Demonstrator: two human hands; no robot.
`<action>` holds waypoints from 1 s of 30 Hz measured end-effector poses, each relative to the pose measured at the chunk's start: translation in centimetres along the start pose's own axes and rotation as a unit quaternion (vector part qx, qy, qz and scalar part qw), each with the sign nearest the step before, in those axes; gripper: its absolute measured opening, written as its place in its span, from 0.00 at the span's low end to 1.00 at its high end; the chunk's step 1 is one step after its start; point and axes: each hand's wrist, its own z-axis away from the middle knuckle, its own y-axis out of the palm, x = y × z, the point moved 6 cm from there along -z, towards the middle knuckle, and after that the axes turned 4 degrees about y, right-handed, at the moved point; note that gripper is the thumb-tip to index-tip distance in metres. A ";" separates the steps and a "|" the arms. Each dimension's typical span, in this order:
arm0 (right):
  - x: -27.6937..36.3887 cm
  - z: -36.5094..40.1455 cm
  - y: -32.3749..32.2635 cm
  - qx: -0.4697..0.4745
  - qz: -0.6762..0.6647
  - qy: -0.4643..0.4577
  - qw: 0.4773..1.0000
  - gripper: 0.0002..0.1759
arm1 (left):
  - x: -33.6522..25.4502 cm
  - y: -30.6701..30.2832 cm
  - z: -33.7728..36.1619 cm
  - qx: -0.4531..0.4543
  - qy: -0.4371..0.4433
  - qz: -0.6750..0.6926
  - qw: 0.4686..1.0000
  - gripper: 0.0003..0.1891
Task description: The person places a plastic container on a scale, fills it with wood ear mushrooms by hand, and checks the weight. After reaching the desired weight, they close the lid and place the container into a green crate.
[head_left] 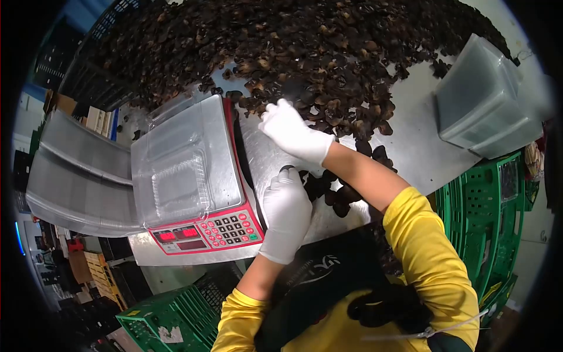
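My left hand [287,212], in a white glove, is beside the scale's right edge with its fingers curled; a small dark piece shows at its fingertips. Farther forward, my right hand [294,130], also gloved in white, has bent fingers near the edge of the dark mushroom-like pieces [316,70]. What it holds, if anything, is hidden. An open clear plastic container [179,179] rests on the metal plate of the red-trimmed scale [205,232]. More dark pieces [340,193] lie right of my left hand.
Stacked clear lids or trays [82,176] stand left of the scale. Clear containers [484,100] are stacked at the right on the metal table [410,126]. Green crates [487,217] stand at the right, another [170,320] at the lower left. A black basket [94,79] is at the back left.
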 end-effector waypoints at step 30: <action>-10.3 32.3 -9.9 -0.068 -0.164 0.370 0.912 0.08 | -4.3 4.3 -10.1 0.197 0.079 0.027 0.977 0.08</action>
